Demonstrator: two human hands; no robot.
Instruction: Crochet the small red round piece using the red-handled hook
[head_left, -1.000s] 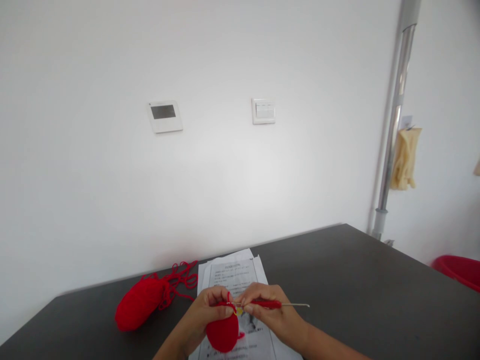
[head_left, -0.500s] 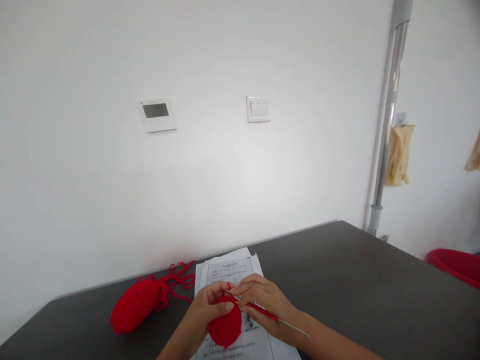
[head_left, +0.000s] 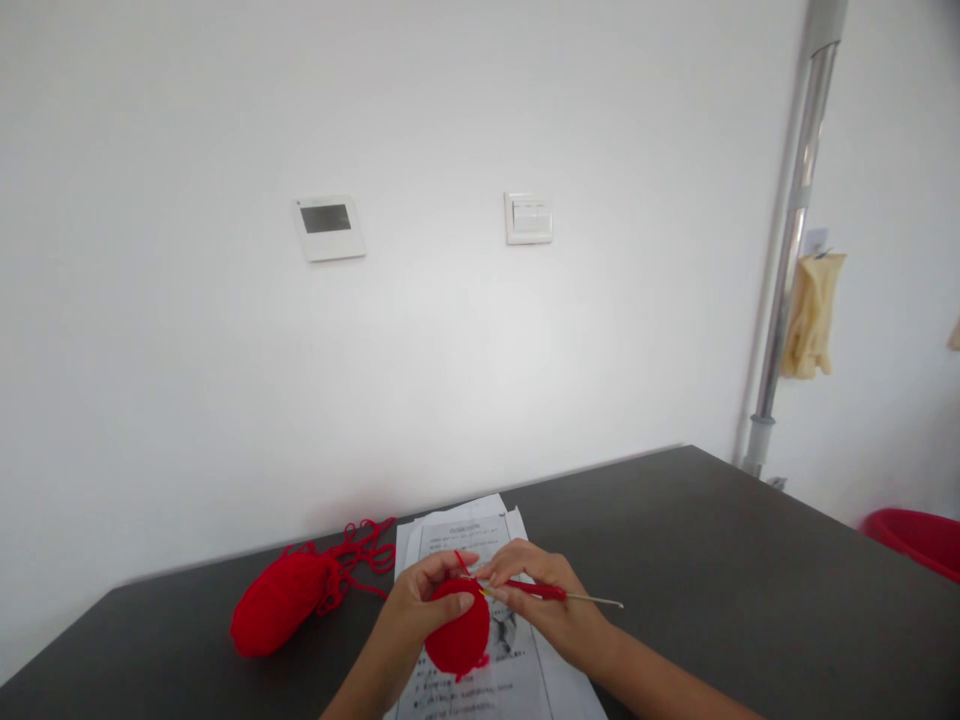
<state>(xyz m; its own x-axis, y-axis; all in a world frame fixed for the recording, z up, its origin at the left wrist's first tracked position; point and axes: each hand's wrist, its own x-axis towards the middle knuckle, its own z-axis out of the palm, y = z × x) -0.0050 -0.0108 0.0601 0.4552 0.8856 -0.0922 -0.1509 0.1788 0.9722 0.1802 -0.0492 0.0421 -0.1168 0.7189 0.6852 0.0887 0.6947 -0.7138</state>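
Note:
My left hand pinches a round red crocheted piece above printed paper sheets. A strand of red yarn loops over its forefinger. My right hand is closed on a crochet hook with a red handle, its metal tail pointing right and its tip at the top edge of the red piece. A red yarn skein lies on the dark table to the left, with loose yarn trailing towards my hands.
A white wall with a small display panel and a light switch stands behind the table. At right are a metal pole, hanging yellowish gloves and a red basin beyond the table edge.
My right hand swung the hook's tail down and then back level. Both hands rose slightly with the red piece. The yarn skein stayed where it was.

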